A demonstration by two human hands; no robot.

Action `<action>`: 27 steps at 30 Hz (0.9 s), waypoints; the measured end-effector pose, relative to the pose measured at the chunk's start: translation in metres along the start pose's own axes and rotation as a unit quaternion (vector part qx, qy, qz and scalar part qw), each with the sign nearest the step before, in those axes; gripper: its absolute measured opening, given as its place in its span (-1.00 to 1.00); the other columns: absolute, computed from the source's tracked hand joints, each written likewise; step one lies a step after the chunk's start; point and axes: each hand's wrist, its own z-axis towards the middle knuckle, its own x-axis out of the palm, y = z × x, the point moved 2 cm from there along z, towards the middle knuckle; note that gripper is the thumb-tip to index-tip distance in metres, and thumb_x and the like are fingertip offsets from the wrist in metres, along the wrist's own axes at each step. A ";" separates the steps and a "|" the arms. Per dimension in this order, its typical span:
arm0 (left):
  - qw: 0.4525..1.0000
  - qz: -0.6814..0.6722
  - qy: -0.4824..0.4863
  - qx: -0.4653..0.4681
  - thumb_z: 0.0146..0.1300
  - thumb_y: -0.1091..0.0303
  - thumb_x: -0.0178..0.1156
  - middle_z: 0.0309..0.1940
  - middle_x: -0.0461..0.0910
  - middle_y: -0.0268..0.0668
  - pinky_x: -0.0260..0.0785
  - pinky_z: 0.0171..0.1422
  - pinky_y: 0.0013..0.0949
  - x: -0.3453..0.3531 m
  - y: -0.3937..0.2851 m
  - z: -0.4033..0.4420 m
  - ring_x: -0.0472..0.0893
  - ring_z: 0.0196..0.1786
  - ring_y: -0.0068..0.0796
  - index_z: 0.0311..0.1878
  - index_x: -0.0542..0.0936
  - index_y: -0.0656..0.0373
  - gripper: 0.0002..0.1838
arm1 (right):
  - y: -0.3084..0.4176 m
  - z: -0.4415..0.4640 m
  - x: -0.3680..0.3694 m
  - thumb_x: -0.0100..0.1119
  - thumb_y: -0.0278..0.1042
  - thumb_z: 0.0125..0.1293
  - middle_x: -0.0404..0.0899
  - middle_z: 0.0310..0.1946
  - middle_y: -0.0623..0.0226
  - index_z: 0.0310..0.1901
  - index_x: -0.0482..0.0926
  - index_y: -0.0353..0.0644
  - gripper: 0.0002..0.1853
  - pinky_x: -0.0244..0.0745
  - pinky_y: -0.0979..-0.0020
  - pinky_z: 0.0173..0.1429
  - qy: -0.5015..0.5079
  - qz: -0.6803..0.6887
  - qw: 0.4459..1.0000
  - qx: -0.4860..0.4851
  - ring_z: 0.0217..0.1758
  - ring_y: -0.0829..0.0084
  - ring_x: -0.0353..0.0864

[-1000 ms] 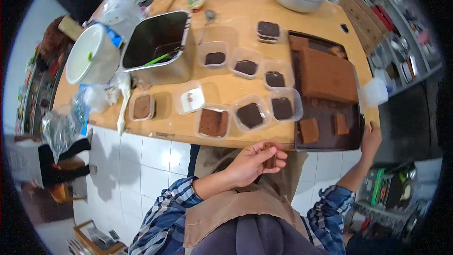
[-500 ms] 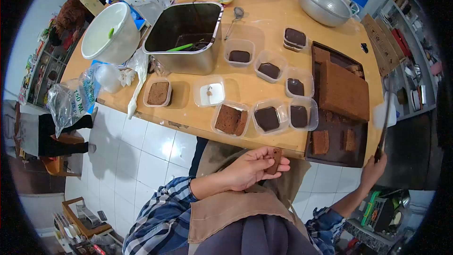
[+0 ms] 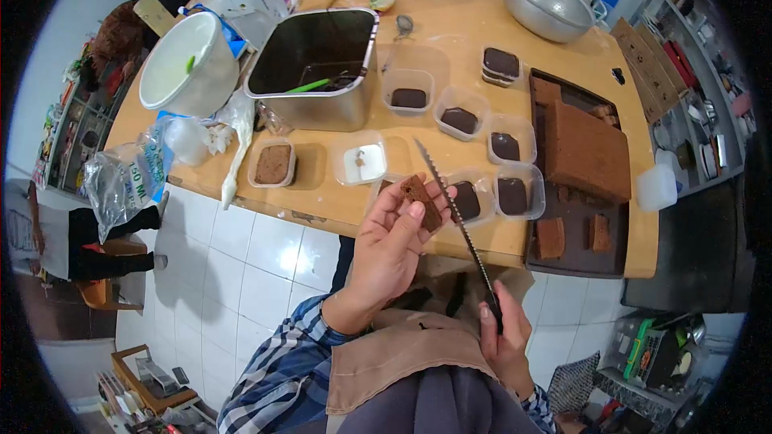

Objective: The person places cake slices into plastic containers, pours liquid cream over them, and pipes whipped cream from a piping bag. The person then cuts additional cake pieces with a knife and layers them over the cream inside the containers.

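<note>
My left hand (image 3: 384,245) is raised over the table's front edge, its thumb and fingers closed on a small piece of chocolate cake (image 3: 423,204). In my right hand (image 3: 508,341) is the black handle of a serrated knife (image 3: 460,223). The blade slants up and left, just right of the cake piece; whether they touch I cannot tell. Behind the blade stands a plastic cup with a dark chocolate layer (image 3: 466,201). Another cup, partly hidden, lies behind my left fingers. To the right, a dark baking tray (image 3: 577,264) bears a large cake block (image 3: 587,149) and smaller cut pieces (image 3: 551,237).
Several clear cups with dark filling (image 3: 505,147) stand mid-table. Left of them are a cup with cake (image 3: 273,164), a cup with white content (image 3: 360,162), a deep metal pan (image 3: 318,112) and a white tub (image 3: 181,84). A metal bowl (image 3: 547,12) sits far right.
My left hand has lifted the cake piece up and leftward over the table edge. My right hand has brought the knife from the tray's right side to the cake piece.
</note>
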 end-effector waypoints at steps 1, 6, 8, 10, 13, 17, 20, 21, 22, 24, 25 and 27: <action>1.000 -0.002 0.001 0.008 0.39 0.40 -0.04 0.16 0.40 0.04 0.33 0.30 -0.12 0.001 -0.001 0.000 0.43 0.24 -0.08 0.21 0.29 0.31 -0.63 | 0.003 0.004 -0.001 0.09 -0.54 0.25 0.52 -0.30 -0.05 0.11 0.39 -0.45 -0.61 0.46 0.23 -0.22 -0.010 -0.024 0.999 -0.025 -0.29 0.09 0.55; 1.000 -0.012 0.001 0.013 0.39 0.40 -0.04 0.16 0.41 0.05 0.36 0.27 -0.12 -0.001 -0.001 -0.002 0.43 0.23 -0.06 0.19 0.31 0.33 -0.64 | 0.008 0.010 -0.001 0.09 -0.56 0.25 0.53 -0.33 0.01 0.10 0.42 -0.46 -0.62 0.44 0.34 -0.25 0.025 -0.049 0.997 -0.054 -0.33 0.19 0.55; 1.000 -0.010 0.000 0.018 0.39 0.40 -0.04 0.15 0.41 0.05 0.37 0.25 -0.12 -0.002 -0.001 -0.002 0.44 0.23 -0.06 0.18 0.32 0.34 -0.64 | 0.007 0.010 0.002 0.09 -0.56 0.25 0.54 -0.34 0.03 0.08 0.44 -0.48 -0.64 0.44 0.38 -0.25 0.028 -0.049 0.997 -0.052 -0.35 0.23 0.55; 1.000 -0.003 -0.005 0.024 0.39 0.40 -0.04 0.14 0.43 0.05 0.38 0.24 -0.12 -0.002 -0.002 -0.002 0.44 0.22 -0.05 0.18 0.32 0.34 -0.65 | 0.006 0.009 0.003 0.09 -0.56 0.24 0.54 -0.35 0.04 0.08 0.44 -0.48 -0.64 0.44 0.37 -0.25 0.024 -0.042 0.998 -0.048 -0.35 0.23 0.54; 1.000 0.004 -0.015 0.021 0.38 0.42 -0.04 0.13 0.44 0.04 0.38 0.23 -0.13 -0.001 -0.002 -0.002 0.46 0.21 -0.06 0.16 0.34 0.34 -0.67 | 0.004 0.006 0.001 0.09 -0.54 0.25 0.47 -0.34 -0.01 0.15 0.37 -0.45 -0.58 0.42 0.24 -0.25 0.055 -0.033 0.997 -0.031 -0.35 0.08 0.48; 1.000 0.002 -0.021 0.006 0.36 0.44 -0.03 0.10 0.46 0.03 0.38 0.23 -0.12 -0.005 0.002 -0.001 0.48 0.18 -0.07 0.12 0.39 0.34 -0.69 | 0.005 0.009 0.000 0.13 -0.55 0.22 0.47 -0.31 0.00 0.07 0.41 -0.45 -0.63 0.43 0.24 -0.23 -0.035 -0.023 0.998 -0.040 -0.33 0.07 0.48; 1.000 0.003 -0.008 0.017 0.36 0.43 -0.01 0.09 0.47 0.02 0.38 0.23 -0.11 -0.003 0.003 0.000 0.49 0.17 -0.09 0.10 0.41 0.34 -0.70 | 0.001 0.006 0.001 0.18 -0.55 0.19 0.48 -0.29 -0.01 -0.03 0.43 -0.44 -0.68 0.44 0.25 -0.22 -0.045 -0.021 0.998 -0.027 -0.32 0.07 0.50; 1.000 0.002 -0.016 0.014 0.35 0.43 -0.01 0.09 0.47 0.03 0.38 0.23 -0.11 -0.003 0.003 0.000 0.49 0.17 -0.08 0.10 0.40 0.35 -0.70 | -0.007 -0.001 0.006 0.19 -0.55 0.17 0.49 -0.30 -0.01 -0.06 0.44 -0.42 -0.70 0.45 0.24 -0.22 -0.049 -0.008 0.999 -0.020 -0.32 0.06 0.51; 1.000 0.002 -0.023 0.011 0.35 0.43 -0.01 0.09 0.47 0.03 0.38 0.24 -0.11 -0.004 0.004 0.000 0.49 0.17 -0.07 0.10 0.40 0.35 -0.70 | -0.012 -0.005 0.009 0.21 -0.55 0.16 0.49 -0.31 -0.02 -0.09 0.45 -0.40 -0.72 0.45 0.24 -0.23 -0.053 0.004 0.999 -0.013 -0.31 0.06 0.52; 0.999 0.000 -0.034 0.010 0.35 0.44 0.00 0.09 0.47 0.04 0.38 0.24 -0.10 -0.004 0.004 0.000 0.49 0.17 -0.05 0.10 0.39 0.35 -0.70 | -0.009 -0.002 0.008 0.22 -0.56 0.14 0.51 -0.33 -0.04 -0.10 0.46 -0.39 -0.72 0.47 0.23 -0.26 -0.062 -0.027 0.997 -0.040 -0.33 0.04 0.54; 0.999 -0.001 -0.036 0.012 0.35 0.44 0.00 0.08 0.47 0.05 0.39 0.23 -0.10 -0.003 0.003 0.000 0.49 0.17 -0.04 0.10 0.38 0.36 -0.69 | -0.008 -0.001 0.007 0.23 -0.56 0.13 0.52 -0.34 -0.05 -0.11 0.46 -0.39 -0.72 0.48 0.22 -0.27 -0.066 -0.042 0.996 -0.053 -0.33 0.03 0.55; 0.999 -0.003 -0.040 0.015 0.35 0.44 0.00 0.08 0.47 0.06 0.40 0.22 -0.11 -0.002 0.003 0.001 0.49 0.17 -0.03 0.11 0.37 0.36 -0.69 | -0.005 0.004 0.006 0.23 -0.57 0.11 0.52 -0.35 -0.05 -0.11 0.47 -0.39 -0.71 0.49 0.21 -0.30 -0.059 -0.065 0.993 -0.081 -0.35 0.02 0.56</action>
